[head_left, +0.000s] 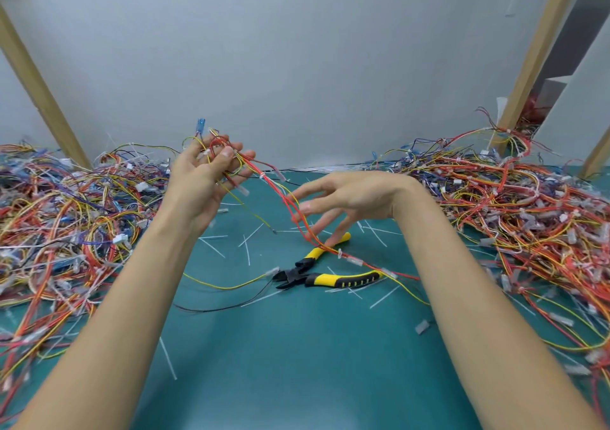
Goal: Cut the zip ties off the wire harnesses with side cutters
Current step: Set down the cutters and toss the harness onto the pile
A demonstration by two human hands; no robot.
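Observation:
My left hand (204, 178) is raised above the mat and grips a bunched wire harness (284, 198) of red and yellow wires. The harness trails down to the right, across the side cutters, and carries a white zip tie (262, 176) just past my fingers. My right hand (343, 198) hovers with fingers spread and straight beside the hanging wires, holding nothing. The side cutters (325, 272), with yellow-and-black handles and black jaws, lie on the green mat (297, 347) below my right hand, jaws pointing left.
Large tangled piles of wire harnesses fill the left (62, 231) and right (528, 218) sides of the mat. Cut white zip tie pieces (246, 253) are scattered across the middle. Wooden posts (43, 92) stand at both back corners against a grey wall.

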